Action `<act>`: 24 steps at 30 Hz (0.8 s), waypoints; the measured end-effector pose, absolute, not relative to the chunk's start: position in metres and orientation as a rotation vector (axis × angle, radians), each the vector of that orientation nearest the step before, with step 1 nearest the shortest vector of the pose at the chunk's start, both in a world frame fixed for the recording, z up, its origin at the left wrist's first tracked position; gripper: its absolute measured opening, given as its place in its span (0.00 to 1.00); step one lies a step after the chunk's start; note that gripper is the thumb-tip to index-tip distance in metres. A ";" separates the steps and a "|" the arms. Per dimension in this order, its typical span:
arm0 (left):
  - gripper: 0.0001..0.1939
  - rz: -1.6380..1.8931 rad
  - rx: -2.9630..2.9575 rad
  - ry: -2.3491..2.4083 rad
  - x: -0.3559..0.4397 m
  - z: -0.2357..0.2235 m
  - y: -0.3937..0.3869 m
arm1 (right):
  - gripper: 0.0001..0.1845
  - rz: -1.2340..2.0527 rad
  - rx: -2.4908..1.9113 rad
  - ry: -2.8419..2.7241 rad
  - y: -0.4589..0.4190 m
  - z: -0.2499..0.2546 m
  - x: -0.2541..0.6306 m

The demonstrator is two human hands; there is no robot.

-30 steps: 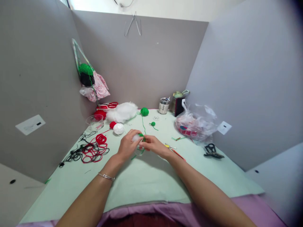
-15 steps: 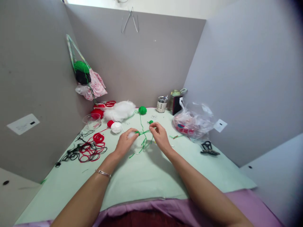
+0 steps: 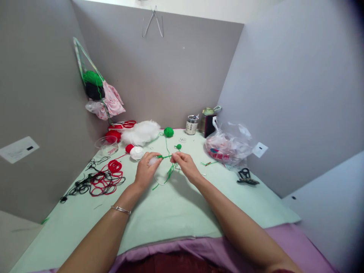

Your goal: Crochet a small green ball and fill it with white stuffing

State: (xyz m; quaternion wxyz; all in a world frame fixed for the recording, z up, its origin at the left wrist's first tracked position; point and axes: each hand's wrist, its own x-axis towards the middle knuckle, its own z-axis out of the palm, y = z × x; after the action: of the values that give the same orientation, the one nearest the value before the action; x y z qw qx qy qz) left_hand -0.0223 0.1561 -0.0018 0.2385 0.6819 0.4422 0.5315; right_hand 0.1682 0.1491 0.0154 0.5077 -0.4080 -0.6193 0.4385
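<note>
Forearms (image 3: 227, 210) in the head view reach in from the lower edge and angle inward, hands meeting over pale green cloth (image 3: 170, 223). Left hand (image 3: 144, 171), bracelet (image 3: 121, 209) on its wrist, is bent inward, thumb and fingers curled around a white piece (image 3: 152, 161) and gripping green yarn (image 3: 167, 156) at its tip. Right hand (image 3: 186, 165) comes in from the right, back of hand up, thumb and index narrow, pinching the other end of the green yarn; stretch between hands looks straight. Loose green strands (image 3: 170, 172) hang below the right fingertips. Plastic bag (image 3: 227, 146) at right has red Chinese characters, last two read 超市, first part creased and unclear, plus a blue and red logo. Tin (image 3: 191, 126) at back has dark characters, too small to read. White wall plates (image 3: 19, 149) left and right: print illegible.
</note>
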 end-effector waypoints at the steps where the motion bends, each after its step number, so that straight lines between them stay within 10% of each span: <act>1: 0.08 1.437 1.869 1.198 -0.021 -0.002 0.156 | 0.24 1.052 -0.975 -1.445 0.150 0.018 0.170; 24: 0.05 1.416 1.952 1.101 -0.010 -0.010 0.145 | 0.21 1.295 -1.144 -1.464 0.151 0.009 0.170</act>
State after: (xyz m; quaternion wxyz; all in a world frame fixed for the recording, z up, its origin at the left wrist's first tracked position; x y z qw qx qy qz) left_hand -0.0096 0.1447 -0.0100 0.2429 0.7142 0.4029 0.5182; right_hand 0.1701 0.1510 0.0093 0.4247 -0.4572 -0.5852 0.5179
